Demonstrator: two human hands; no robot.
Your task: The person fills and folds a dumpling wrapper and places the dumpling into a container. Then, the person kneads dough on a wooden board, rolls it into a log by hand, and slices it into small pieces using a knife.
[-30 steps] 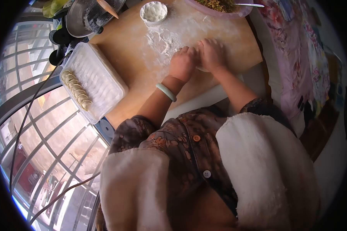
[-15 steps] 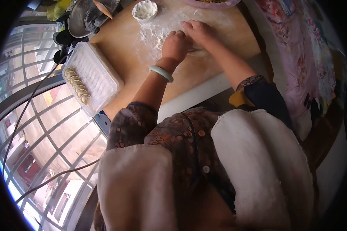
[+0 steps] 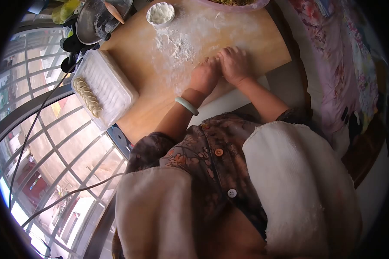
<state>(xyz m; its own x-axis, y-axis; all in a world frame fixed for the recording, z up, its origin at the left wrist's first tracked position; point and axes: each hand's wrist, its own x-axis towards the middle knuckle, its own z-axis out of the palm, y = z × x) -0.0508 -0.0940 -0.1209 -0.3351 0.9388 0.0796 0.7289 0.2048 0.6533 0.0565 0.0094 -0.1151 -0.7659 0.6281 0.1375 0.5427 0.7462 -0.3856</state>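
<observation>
The bangle [image 3: 187, 106] just below the left grip [image 3: 204, 76] is coloured pale green. Around it and the right grip [image 3: 235, 65], the tan desk [image 3: 147, 64] is streaked with white flour [image 3: 177, 45]. To the left, cream dumplings [image 3: 87, 96] are framed by a translucent whitish tray [image 3: 106, 84]. Beyond the left grip, white is repeated in the round bowl [image 3: 161, 14]. Beyond the right grip, green-brown filling [image 3: 237, 1] is rimmed by a pink basin [image 3: 246, 7]; farther right, pink fabric [image 3: 333, 64] is patterned with red. Below both, the dark brown blouse [image 3: 190, 156] is printed with orange motifs.
</observation>
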